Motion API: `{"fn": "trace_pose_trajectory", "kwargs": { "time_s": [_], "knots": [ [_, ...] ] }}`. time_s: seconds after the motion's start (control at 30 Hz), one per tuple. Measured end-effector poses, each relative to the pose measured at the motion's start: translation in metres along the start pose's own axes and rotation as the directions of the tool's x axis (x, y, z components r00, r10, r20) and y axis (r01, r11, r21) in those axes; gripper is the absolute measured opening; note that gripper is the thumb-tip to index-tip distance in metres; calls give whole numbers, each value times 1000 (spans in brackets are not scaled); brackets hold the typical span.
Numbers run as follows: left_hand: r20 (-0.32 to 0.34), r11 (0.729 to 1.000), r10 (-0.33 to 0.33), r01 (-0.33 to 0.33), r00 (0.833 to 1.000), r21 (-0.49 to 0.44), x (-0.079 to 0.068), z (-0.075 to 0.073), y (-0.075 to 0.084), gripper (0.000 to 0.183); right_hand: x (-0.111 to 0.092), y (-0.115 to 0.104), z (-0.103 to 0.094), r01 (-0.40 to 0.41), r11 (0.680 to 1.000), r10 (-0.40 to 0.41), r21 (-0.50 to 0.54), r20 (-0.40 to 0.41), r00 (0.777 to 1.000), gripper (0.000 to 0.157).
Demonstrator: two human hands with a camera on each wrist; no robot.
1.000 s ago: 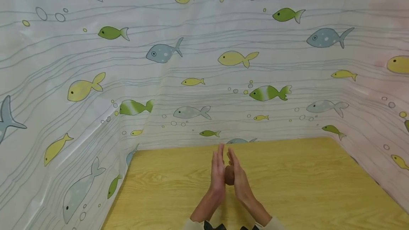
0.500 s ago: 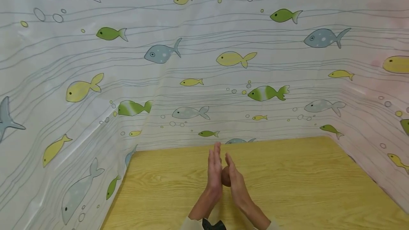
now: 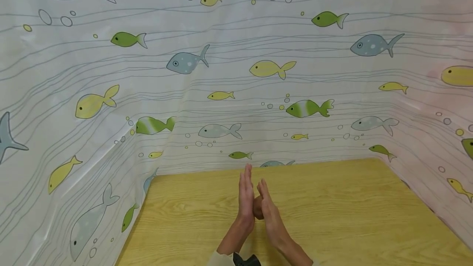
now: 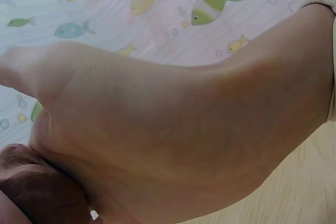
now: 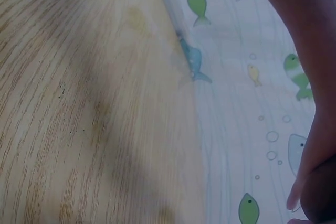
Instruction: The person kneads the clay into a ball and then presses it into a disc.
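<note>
A brown lump that looks like a ball of clay (image 3: 258,208) sits between two facing palms in the head view. My left hand (image 3: 246,200) is upright along its left side, fingers straight and pointing away from me. On the other side my right hand (image 3: 271,216) leans in, its straight fingers covering part of the lump. Its fingertips reach less far forward than the left ones. Creases mark the clay (image 4: 42,187) at the lower left of the left wrist view. In the right wrist view, the dark clay (image 5: 320,192) shows at the right edge.
Beneath the hands is a yellow wood-grain table (image 3: 351,208). White sheeting (image 3: 236,112) printed with fish stands at its back and both sides. A black strap-like piece (image 3: 246,259) shows at the left cuff.
Both hands and the clay have shifted slightly left. The right hand has slid back toward me against the left, and the lump now sits a little lower and more covered by it.
</note>
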State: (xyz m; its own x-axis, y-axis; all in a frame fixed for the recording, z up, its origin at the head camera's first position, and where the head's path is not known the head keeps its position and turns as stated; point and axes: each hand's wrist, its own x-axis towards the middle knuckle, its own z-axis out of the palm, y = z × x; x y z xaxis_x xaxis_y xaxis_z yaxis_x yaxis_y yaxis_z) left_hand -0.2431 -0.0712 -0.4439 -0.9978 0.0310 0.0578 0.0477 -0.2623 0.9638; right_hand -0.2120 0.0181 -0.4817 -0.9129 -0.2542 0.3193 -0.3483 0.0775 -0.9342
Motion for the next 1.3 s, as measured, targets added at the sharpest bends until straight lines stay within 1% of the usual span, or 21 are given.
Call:
{"fn": "trace_pose_trajectory", "kwargs": {
  "time_s": [0.07, 0.2, 0.33, 0.43, 0.53, 0.7, 0.87, 1.1, 1.2, 1.3],
  "knots": [
    [5, 1000, 16, -16, 1000, -11, 0, 0, 1, 48, 0, -1, 0, 4, 1000, -4, 0, 15, 1000, 46],
    [-8, 1000, 24, -24, 1000, -6, 1, -1, 1, 45, 0, -4, 1, 13, 1000, -13, -4, 34, 999, 46],
    [-13, 999, 38, -38, 999, -8, 2, -3, -2, 47, -2, -7, 3, 0, 1000, 0, -19, 18, 1000, 45],
    [-30, 1000, 30, -30, 999, -8, 2, -5, -5, 48, -5, -8, 5, -20, 999, 21, -38, 27, 999, 44],
    [-65, 1000, 9, -8, 998, 15, 0, -7, -8, 48, -6, -8, 5, -29, 998, 32, -51, 46, 998, 43],
    [-100, 1000, 0, 3, 995, 24, -1, -10, -7, 48, -9, -9, 5, 8, 997, -2, -73, 77, 997, 43],
    [-104, 1000, -3, 5, 995, 20, 1, -11, -4, 49, -9, -12, 5, 35, 993, -24, -114, 93, 995, 45],
    [-110, 999, -16, 21, 994, 39, 3, -17, -5, 48, -10, -22, 8, -26, 995, 35, -96, 93, 995, 42],
    [-103, 999, -14, 20, 995, 51, 4, -18, -5, 49, -11, -26, 8, -4, 993, 16, -118, 94, 995, 44],
    [-99, 997, -15, 23, 995, 72, 5, -19, -6, 50, -11, -29, 7, 34, 989, -19, -141, 108, 994, 45]
  ]
}}
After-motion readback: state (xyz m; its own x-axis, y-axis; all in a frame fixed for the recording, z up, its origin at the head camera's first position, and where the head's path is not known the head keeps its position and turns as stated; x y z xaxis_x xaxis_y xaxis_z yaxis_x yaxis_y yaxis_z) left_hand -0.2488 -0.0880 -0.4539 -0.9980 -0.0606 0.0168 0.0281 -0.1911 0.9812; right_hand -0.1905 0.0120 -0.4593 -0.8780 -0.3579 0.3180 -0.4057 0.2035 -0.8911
